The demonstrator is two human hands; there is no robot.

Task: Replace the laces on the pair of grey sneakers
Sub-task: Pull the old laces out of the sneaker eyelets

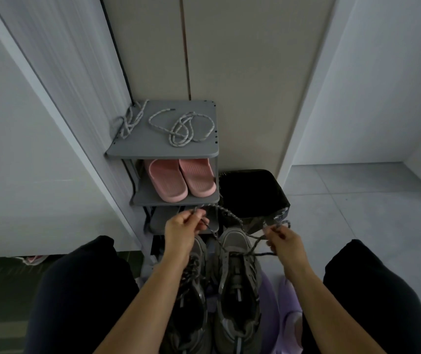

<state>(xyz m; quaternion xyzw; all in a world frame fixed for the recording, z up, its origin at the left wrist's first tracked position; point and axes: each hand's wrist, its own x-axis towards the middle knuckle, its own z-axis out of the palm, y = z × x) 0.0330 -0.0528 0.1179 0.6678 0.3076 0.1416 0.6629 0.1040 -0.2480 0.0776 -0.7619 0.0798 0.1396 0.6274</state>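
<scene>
A dark speckled lace (232, 215) is drawn up from the front eyelets of the grey sneaker (238, 272) at 6 o'clock, toe pointing to 12. One end is pinched between the thumb and curled fingers of the left hand (182, 227), at 10 o'clock from that toe. The other end is pinched the same way in the right hand (284, 242), at 3 o'clock. The second sneaker (194, 297), just beside it at 9 o'clock, appears to be laced in dark cord already, though it is partly hidden by the forearm. The step is probably best done by matching the two ends for length before they are crossed, with even tension kept and the cord untwisted. Pale laces (181, 129), presumably the removed ones, are left on the top shelf of the shoe rack (163, 149) at 12 o'clock. Little room is offered ahead: a lower shelf edge lies just beyond the left hand, and a black bin (252, 192) sits near the right hand at 11 o'clock. Open tiled floor is available toward 2 o'clock, so slack is better pulled that way or upward.
</scene>
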